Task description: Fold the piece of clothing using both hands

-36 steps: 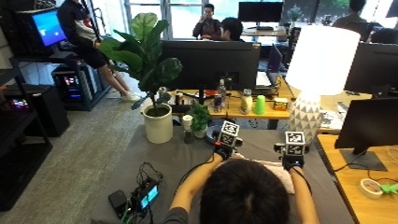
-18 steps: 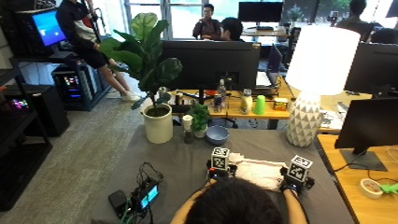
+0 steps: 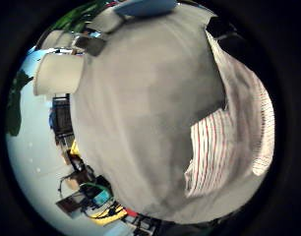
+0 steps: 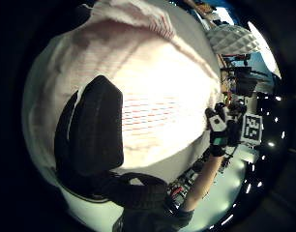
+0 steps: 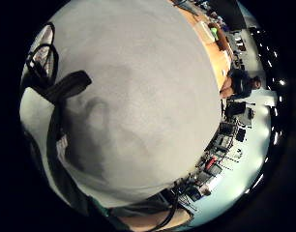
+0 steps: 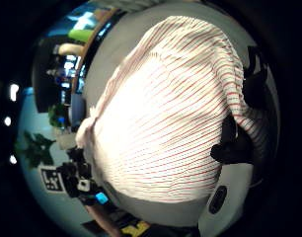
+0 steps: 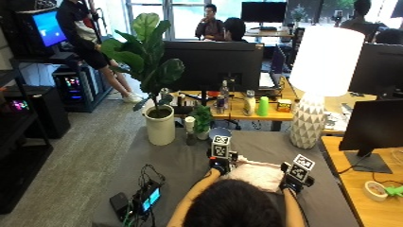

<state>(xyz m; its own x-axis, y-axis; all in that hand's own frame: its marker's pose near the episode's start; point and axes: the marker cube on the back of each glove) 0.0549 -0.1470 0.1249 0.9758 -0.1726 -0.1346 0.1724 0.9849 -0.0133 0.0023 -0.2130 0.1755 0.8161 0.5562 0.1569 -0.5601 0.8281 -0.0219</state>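
Observation:
A white garment with thin red stripes (image 7: 259,174) lies bunched on the grey table (image 7: 176,161), just beyond the person's head. My left hand (image 7: 220,163) is at its left edge; in the left thumb side palm view the thumb (image 4: 97,128) lies curled over the striped cloth (image 4: 153,92). At the garment's right edge, my right hand (image 7: 293,178) pinches the cloth (image 6: 161,123) with its fingertips (image 6: 235,145). A folded corner of the cloth (image 3: 214,147) shows in the left little finger side palm view.
A white lamp (image 7: 311,120) stands at the table's far right. At the far edge are a potted plant (image 7: 159,127), a small plant (image 7: 201,122) and a blue cup (image 7: 219,132). A cabled device (image 7: 144,198) lies front left, and a monitor (image 7: 378,130) stands to the right.
Both hands have come back from the far part of the table toward the person, bringing the garment's edge with them. In the last half second they barely moved.

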